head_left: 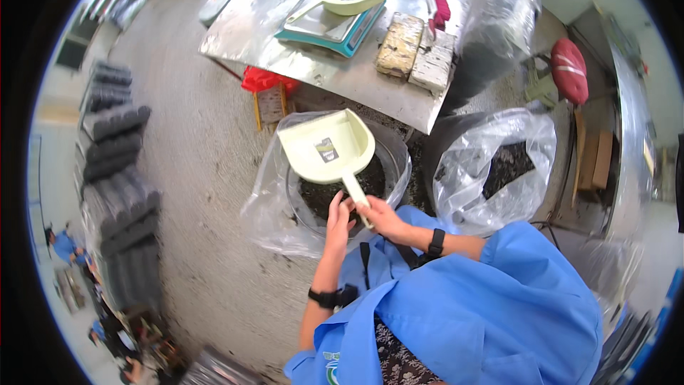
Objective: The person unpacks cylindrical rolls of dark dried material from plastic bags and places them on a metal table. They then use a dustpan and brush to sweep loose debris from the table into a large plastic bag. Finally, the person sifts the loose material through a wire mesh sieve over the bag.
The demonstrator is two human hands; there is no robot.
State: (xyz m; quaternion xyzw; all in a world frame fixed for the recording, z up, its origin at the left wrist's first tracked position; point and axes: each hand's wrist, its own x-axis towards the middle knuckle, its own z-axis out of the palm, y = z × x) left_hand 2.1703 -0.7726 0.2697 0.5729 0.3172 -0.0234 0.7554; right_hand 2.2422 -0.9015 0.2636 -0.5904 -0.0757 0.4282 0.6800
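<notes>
A pale green dustpan (313,132) is held over a plastic-lined tub (285,203), its pan pointing away from me. My right hand (383,219) is closed around the lower end of its handle. My left hand (339,222) is just left of the handle, fingers stretched and a little apart, with nothing seen in it; whether it touches the handle I cannot tell. Dark loose material (320,194) lies inside the tub, partly hidden by the pan and my hands.
On the metal table (249,28) a second dustpan (345,3) rests on a teal scale (349,46), near two wrapped blocks (399,43) and a red-bristled brush (440,11). Another lined tub (463,185) stands right. Dark stacked rolls (117,199) line the left.
</notes>
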